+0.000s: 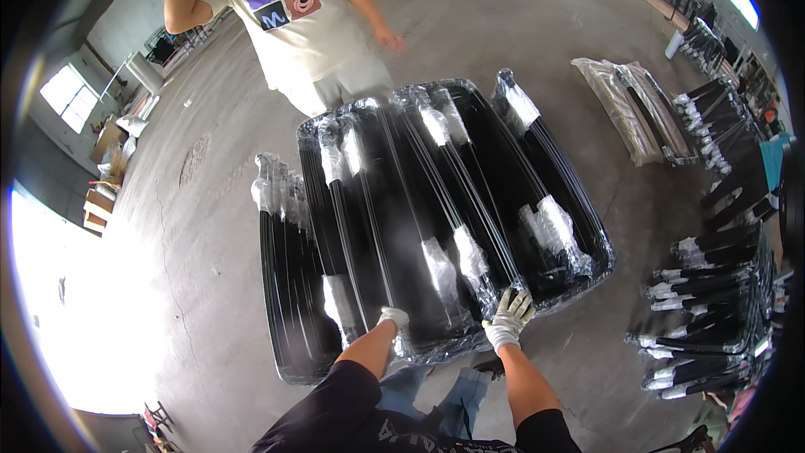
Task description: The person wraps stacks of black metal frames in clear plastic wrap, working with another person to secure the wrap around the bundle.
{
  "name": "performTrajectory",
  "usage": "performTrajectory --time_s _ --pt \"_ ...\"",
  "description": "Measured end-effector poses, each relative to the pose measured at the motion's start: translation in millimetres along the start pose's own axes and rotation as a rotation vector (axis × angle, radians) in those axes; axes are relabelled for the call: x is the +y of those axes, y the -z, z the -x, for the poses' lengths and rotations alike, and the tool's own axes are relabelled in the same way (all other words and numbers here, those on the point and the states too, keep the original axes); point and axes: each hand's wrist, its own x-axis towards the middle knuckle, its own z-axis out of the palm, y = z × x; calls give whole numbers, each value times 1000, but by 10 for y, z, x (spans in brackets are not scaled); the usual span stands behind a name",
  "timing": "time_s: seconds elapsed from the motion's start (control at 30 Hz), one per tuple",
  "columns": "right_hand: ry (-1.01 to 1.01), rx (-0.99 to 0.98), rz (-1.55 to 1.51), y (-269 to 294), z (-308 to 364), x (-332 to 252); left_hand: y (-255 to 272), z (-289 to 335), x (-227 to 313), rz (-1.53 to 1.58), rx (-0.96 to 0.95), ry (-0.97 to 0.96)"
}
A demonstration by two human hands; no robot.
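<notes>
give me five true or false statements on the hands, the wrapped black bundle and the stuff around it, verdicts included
1. The right hand is at the near edge of the wrapped black bundle. True.
2. The left hand is bare. False: the left hand wears a pale glove.
3. Another person stands at the far side of the bundle. True.
4. That person's top is plain black. False: it is pale with printed pictures.
5. The bundle is partly covered in clear wrap. True.
</notes>
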Motion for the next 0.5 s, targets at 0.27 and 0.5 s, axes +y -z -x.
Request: performTrajectory --time_s 0.27,0.5 --pt "19 117 -89 -40 21 83 327 394 385 1543 527 1030" --pt "53 365 -81 -238 19 52 408 430 434 1438 544 1125"
